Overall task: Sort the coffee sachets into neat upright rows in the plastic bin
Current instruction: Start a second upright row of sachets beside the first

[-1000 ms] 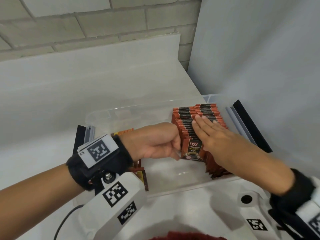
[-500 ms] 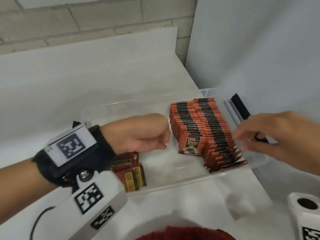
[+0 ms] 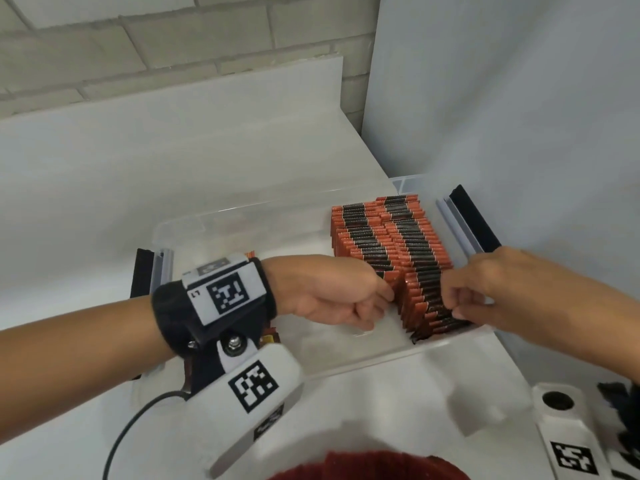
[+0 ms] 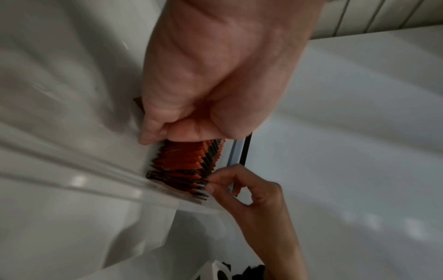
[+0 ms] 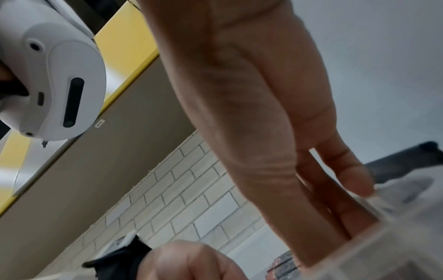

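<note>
A clear plastic bin (image 3: 242, 216) sits on the white counter. Two upright rows of orange-and-black coffee sachets (image 3: 381, 237) fill its right end. My left hand (image 3: 377, 306) is curled into a fist, and its knuckles rest against the front of the left row. My right hand (image 3: 457, 303) reaches in from the right and pinches the tops of the front sachets in the right row. In the left wrist view the left hand (image 4: 182, 132) hides the nearest sachets (image 4: 184, 161), and the right hand (image 4: 210, 186) nips their edges. A few loose sachets (image 3: 268, 339) lie under my left wrist.
Black latch handles stand at the bin's right end (image 3: 474, 220) and left end (image 3: 142, 275). A grey-white wall panel (image 3: 519, 116) rises close behind the right end. A cable (image 3: 131, 427) trails from the left wrist camera. The bin's middle floor (image 3: 311, 341) holds no sachets.
The right hand lay flat on the rows, lifted off to the right, and has come back to pinch the front of the right row. The left fist moved right and now covers the front sachet.
</note>
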Action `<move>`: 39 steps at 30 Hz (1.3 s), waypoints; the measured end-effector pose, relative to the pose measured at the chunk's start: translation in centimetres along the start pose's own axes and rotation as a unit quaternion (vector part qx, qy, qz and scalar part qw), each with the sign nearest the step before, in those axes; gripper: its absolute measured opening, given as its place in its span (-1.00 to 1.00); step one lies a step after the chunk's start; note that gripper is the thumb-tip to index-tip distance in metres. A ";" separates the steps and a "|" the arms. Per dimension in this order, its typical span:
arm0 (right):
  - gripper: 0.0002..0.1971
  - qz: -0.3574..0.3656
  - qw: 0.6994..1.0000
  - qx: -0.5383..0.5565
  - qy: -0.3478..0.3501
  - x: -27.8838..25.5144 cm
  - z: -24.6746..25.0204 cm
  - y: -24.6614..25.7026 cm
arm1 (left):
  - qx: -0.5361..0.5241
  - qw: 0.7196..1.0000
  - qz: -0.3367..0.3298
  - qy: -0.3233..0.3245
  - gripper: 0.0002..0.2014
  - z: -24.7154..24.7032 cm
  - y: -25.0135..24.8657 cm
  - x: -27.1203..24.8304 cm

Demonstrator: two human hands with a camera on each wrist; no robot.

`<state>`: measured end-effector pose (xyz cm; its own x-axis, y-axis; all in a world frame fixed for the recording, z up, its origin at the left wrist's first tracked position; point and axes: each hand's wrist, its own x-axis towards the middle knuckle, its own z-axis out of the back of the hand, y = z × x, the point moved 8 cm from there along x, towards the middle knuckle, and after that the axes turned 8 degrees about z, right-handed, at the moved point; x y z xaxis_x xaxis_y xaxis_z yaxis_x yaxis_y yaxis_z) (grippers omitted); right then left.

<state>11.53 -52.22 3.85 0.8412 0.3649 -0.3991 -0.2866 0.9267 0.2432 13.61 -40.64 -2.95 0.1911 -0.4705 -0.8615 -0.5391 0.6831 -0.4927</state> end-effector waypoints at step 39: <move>-0.38 0.172 0.945 0.237 0.146 10.3 -5.9 16.4 | 0.573 0.808 0.111 -0.084 -0.52 9.8 6.9 -6.2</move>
<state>12.81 -32.74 -1.48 0.5529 0.7107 -0.4350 -0.2238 0.6295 0.7441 16.78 -27.51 -2.17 0.3544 -0.2478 -0.9017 0.5191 0.8542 -0.0307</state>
